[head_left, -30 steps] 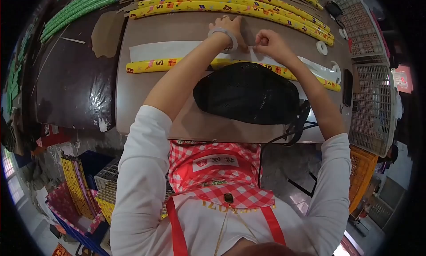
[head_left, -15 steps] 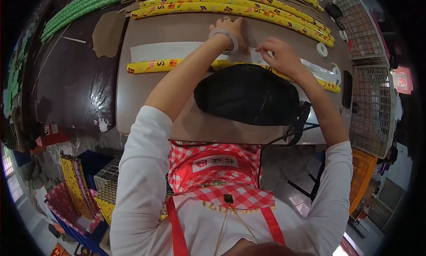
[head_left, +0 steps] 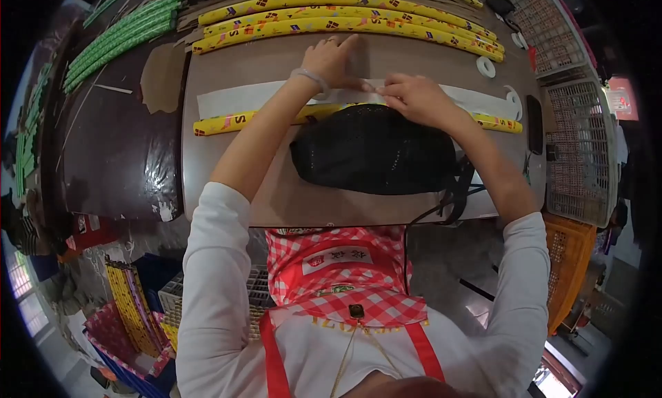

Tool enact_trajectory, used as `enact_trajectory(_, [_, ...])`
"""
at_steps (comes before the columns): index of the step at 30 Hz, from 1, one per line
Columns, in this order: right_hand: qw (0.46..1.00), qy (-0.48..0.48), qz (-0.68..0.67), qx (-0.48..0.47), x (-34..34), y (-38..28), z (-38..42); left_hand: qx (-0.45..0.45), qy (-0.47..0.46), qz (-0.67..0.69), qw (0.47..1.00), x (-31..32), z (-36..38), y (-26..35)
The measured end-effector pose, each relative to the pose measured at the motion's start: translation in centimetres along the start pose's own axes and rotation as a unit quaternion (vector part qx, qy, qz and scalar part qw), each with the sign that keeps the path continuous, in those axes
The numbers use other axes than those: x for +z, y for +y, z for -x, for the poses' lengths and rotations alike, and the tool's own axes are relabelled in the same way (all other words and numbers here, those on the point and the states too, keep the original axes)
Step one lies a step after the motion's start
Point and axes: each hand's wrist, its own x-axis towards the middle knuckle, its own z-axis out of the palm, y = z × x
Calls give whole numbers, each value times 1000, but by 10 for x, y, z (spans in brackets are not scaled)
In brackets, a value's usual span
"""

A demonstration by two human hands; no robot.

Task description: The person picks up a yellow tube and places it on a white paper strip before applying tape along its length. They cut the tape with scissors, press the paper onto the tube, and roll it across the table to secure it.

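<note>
A roll wrapped in yellow patterned paper (head_left: 224,124) lies across the table, with a long white strip (head_left: 234,100) along its far side. My left hand (head_left: 333,65) rests palm down at the far edge of this strip, fingers spread and thumb stretched to the right. Beside that thumb, the fingertips of my right hand (head_left: 420,99) are pinched together over the strip; whatever is between them is too small to make out. A black oval fabric thing (head_left: 372,150) with straps covers the middle of the roll from view.
Several yellow patterned rolls (head_left: 345,27) lie along the back, and green rolls (head_left: 124,43) at the far left. White tape rolls (head_left: 486,67) and a black phone-like slab (head_left: 534,126) are at the right. Plastic crates (head_left: 583,146) stand beyond the right edge.
My right hand has come down and left to the strip, its fingers now pinched near my left thumb. My left hand has shifted left in view. The view itself has moved slightly.
</note>
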Motion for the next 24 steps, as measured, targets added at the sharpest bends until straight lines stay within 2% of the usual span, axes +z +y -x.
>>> enact_trajectory(3, [1000,-9,7,11,0,0,0,23,-20,30,999,-3,-1,-3])
enact_trajectory(4, [1000,-20,11,13,0,1,1,23,-27,-5,999,-4,-2,-1])
enact_trajectory(8, [1000,7,-4,3,3,2,0,10,-96,-8,995,-19,-1,3])
enact_trajectory(9, [1000,-12,6,11,1,0,0,1,-120,-14,993,-26,0,7])
enact_trajectory(10, [999,-29,15,20,0,-3,1,9,-106,-11,994,-23,0,4])
enact_trajectory(12, [999,-15,3,39,1,-2,2,16,-114,107,988,-16,-7,-10])
enact_trajectory(13, [999,-10,0,32,3,-1,2,-14,-173,179,968,-36,-2,-2])
enact_trajectory(15, [998,3,-21,53,8,1,0,-32,-114,167,979,-51,8,6])
enact_trajectory(16, [998,19,-19,56,6,0,-2,37,15,127,991,-40,14,-3])
enact_trajectory(18, [996,-52,-11,68,3,0,-6,83,121,110,983,-47,33,1])
enact_trajectory(20, [997,-39,-11,70,7,4,-9,46,74,175,981,-68,59,22])
enact_trajectory(24, [997,-39,-45,49,1,5,-7,-4,30,181,983,-75,103,25])
